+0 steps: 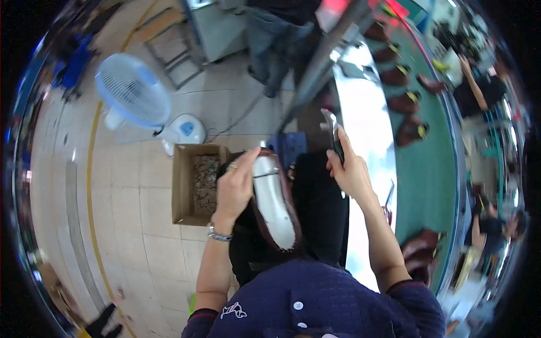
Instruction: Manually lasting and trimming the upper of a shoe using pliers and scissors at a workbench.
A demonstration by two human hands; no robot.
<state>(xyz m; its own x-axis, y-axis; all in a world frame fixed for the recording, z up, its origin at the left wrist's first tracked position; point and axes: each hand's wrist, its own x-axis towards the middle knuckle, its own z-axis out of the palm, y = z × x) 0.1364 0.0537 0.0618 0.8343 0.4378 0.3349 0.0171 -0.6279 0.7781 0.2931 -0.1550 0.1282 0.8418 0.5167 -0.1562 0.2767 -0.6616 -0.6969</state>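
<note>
On my lap lies a dark red-brown leather shoe upper (271, 197), its pale underside turned up and a dark band across it. My left hand (236, 183) grips it along the left edge near the far end, with the fingers closed over the rim. My right hand (350, 169) is held off to the right, apart from the shoe. It is closed round a hand tool (331, 123) with a black handle and a curved, shiny metal head pointing away from me. The tool's exact kind is hard to make out.
Left of my knees stands a cardboard box (183, 191) with small scraps inside. A white-and-blue fan (134, 93) is beyond it. To the right run a shiny metal bench (369, 135) and a green conveyor (431, 197) carrying several brown shoes (403, 103). People work farther right and ahead.
</note>
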